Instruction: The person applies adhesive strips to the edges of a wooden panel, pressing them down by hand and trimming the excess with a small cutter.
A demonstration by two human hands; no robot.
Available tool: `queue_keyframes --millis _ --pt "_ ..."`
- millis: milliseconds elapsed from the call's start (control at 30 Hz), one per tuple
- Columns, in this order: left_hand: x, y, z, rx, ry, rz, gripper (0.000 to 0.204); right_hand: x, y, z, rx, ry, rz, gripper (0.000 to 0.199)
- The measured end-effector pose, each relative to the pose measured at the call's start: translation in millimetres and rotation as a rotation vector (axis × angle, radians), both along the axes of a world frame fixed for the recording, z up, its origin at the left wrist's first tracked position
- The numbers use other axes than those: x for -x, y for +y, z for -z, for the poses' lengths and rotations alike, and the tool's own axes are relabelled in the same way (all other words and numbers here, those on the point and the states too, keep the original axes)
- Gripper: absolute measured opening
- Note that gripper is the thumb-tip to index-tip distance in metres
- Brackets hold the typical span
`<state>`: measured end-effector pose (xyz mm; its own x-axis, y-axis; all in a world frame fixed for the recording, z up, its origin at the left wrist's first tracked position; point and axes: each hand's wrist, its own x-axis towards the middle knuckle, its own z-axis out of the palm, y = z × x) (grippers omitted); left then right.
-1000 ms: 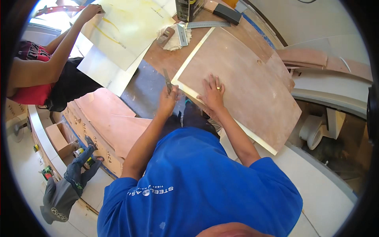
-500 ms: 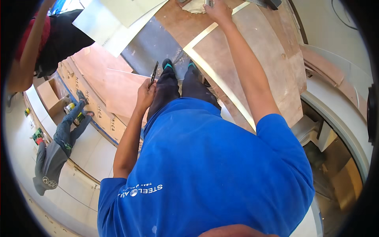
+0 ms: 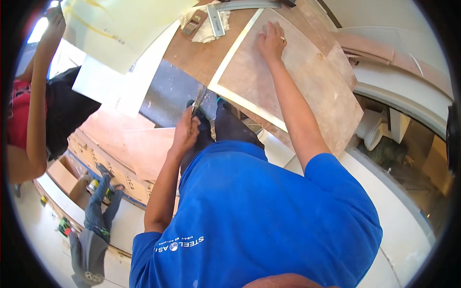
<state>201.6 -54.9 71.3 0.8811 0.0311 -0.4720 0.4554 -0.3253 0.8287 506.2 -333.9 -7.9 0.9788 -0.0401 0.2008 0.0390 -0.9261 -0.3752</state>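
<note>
My left hand (image 3: 185, 130) is closed round a slim dark tool (image 3: 197, 100) that looks like a utility knife, held above my legs with its end pointing away from me. My right hand (image 3: 272, 43) lies with its fingers slightly spread on a thin, dusty brownish sheet (image 3: 307, 81), towards its far end. A cream strip (image 3: 233, 53) runs along the left and near edges of that sheet. Beyond my right hand, a metal try square (image 3: 215, 20) rests on the brown board (image 3: 206, 55), over a crumpled pale cloth (image 3: 207, 34). Beside the square sits a small wooden hand plane (image 3: 194, 23).
Large white sheets (image 3: 125, 29) lie at the far left. A co-worker's arm (image 3: 37, 91) reaches up there. Another person in grey (image 3: 91, 249) is at lower left near a cardboard-coloured box (image 3: 62, 175). A curved white ledge (image 3: 398, 86) lies at right.
My right hand has left the metal square and come nearer, onto the brownish sheet. The view has shifted, bringing the square and plane into sight. My left hand still holds the tool.
</note>
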Motion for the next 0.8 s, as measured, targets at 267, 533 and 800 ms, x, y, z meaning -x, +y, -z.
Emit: queue_keyframes --millis 267,533,800 --pt "-156 -71 8 -0.063 -0.457 0.117 0.048 20 -12 16 0.21 -0.061 -0.025 0.052" --pt "-265 -112 31 0.179 -0.153 -0.151 0.044 20 -5 7 0.141 -0.017 -0.018 0.054" --pt "-316 -127 58 -0.05 -0.148 -0.066 0.029 17 -11 2 0.101 0.015 -0.006 0.055"
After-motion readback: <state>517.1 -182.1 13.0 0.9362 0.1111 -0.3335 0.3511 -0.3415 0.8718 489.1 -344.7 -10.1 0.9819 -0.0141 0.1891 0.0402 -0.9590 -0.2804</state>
